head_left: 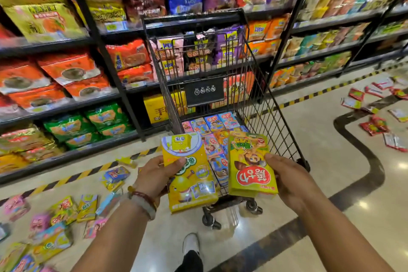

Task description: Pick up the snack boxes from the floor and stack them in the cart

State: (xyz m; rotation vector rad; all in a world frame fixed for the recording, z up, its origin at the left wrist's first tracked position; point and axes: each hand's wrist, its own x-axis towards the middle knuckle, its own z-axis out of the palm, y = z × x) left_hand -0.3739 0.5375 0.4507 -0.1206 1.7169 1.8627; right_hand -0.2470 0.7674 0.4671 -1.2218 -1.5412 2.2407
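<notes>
Supermarket aisle, shelves of snack bags (72,73) running along the back, glossy floor (320,161) with a wire cart (265,117) standing in the middle. Left hand (154,176) is gripping a yellow box (189,174) by its left edge, thumb lying across the front; right hand (289,179) is gripping a green box (249,165) by its right edge, thumb on the front too. Both boxes are hovering over the cart's near rim, side by side, not touching. Boxes already in the cart (212,130) are lying in rows on its bottom. More boxes (64,212) are lying scattered on the floor at the left, and red packets (375,126) at the far right. Task looks partway done. Risks: dropping both together could knock the rows crooked, since the packed layer looks uneven; a box could catch on the near rim and fall out; the cart could roll if bumped. A shoe (191,244) is standing just behind its wheels.
</notes>
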